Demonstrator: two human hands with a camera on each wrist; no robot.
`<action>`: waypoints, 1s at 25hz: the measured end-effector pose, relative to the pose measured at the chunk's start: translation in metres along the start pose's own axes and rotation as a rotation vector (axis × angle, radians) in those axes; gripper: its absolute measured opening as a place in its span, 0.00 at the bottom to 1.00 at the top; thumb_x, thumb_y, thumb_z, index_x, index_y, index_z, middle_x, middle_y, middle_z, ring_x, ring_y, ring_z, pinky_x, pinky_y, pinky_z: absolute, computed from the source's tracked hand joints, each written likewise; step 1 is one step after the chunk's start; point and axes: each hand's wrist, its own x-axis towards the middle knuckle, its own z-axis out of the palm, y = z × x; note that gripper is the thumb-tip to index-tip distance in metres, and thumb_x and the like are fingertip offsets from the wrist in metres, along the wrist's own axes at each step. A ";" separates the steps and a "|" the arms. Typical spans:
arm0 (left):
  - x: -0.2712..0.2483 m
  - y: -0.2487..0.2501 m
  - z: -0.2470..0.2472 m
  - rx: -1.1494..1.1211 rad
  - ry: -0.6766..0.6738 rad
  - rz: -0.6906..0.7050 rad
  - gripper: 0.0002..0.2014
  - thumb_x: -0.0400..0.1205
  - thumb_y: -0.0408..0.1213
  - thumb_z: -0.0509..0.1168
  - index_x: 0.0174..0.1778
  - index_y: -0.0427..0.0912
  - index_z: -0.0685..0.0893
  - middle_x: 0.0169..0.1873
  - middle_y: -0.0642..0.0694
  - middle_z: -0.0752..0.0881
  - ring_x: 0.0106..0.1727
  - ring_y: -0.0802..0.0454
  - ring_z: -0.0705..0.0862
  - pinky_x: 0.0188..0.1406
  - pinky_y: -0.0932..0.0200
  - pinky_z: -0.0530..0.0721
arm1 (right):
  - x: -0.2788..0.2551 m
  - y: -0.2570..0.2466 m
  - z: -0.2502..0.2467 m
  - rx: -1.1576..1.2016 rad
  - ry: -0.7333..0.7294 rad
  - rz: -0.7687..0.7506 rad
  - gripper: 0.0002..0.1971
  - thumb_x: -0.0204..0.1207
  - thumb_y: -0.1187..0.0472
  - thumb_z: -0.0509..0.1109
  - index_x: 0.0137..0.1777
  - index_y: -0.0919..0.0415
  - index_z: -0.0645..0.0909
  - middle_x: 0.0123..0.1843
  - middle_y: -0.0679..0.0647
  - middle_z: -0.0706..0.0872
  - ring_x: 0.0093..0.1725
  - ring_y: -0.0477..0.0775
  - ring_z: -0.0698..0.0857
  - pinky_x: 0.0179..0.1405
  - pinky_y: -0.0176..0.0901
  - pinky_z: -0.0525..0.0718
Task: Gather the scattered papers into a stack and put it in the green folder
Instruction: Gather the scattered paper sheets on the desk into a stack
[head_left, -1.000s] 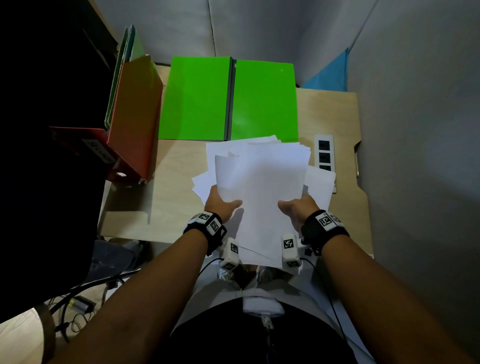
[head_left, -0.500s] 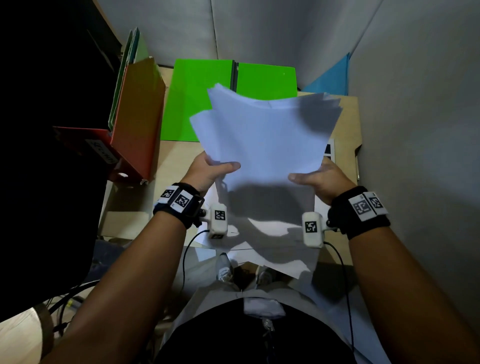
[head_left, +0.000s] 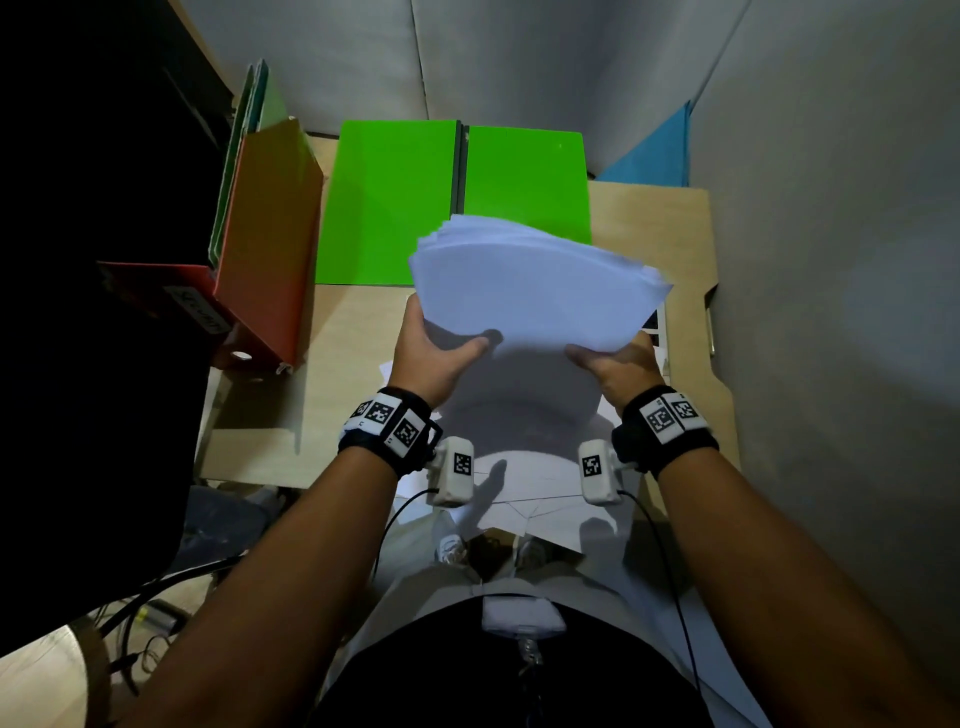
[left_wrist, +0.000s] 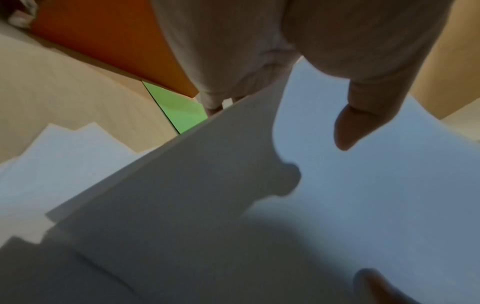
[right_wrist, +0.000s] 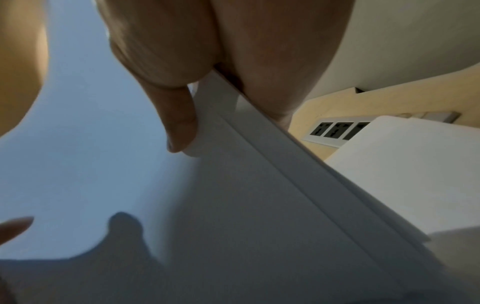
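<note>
A stack of white papers is held upright over the desk, its top edge curling away from me. My left hand grips its left side, thumb on the front sheet. My right hand grips the right side, thumb pressed on the paper. The stack's lower end meets other white sheets lying on the desk's near edge. The green folder lies open and flat at the back of the desk, just beyond the stack, with nothing in it.
An orange binder stands at the left with green folders behind it. A white power strip lies by my right hand. A blue sheet leans in the back right corner. Grey walls close in the desk.
Both hands lifted the papers off the desk and stood them up. The fanned sheets have drawn together into a tidier stack, lowered and tipped toward the folder.
</note>
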 end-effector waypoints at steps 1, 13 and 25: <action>-0.001 0.002 0.002 -0.007 0.008 0.017 0.34 0.64 0.33 0.79 0.67 0.43 0.76 0.61 0.44 0.86 0.61 0.53 0.85 0.64 0.51 0.84 | 0.001 0.000 0.000 0.012 0.006 0.002 0.25 0.61 0.64 0.84 0.59 0.56 0.83 0.53 0.53 0.91 0.52 0.54 0.90 0.57 0.54 0.88; 0.005 0.039 0.011 -0.223 0.194 0.059 0.14 0.76 0.50 0.72 0.36 0.46 0.77 0.19 0.63 0.80 0.23 0.70 0.75 0.28 0.74 0.72 | -0.003 0.003 -0.001 -0.076 0.010 -0.082 0.21 0.63 0.71 0.83 0.46 0.46 0.82 0.48 0.46 0.89 0.51 0.51 0.88 0.60 0.55 0.86; 0.041 0.039 0.005 -0.023 0.122 -0.003 0.32 0.78 0.56 0.69 0.73 0.43 0.71 0.62 0.41 0.82 0.64 0.50 0.81 0.59 0.63 0.77 | 0.011 -0.006 -0.016 -0.111 0.219 -0.028 0.12 0.71 0.67 0.76 0.54 0.64 0.85 0.46 0.54 0.88 0.39 0.42 0.88 0.45 0.34 0.87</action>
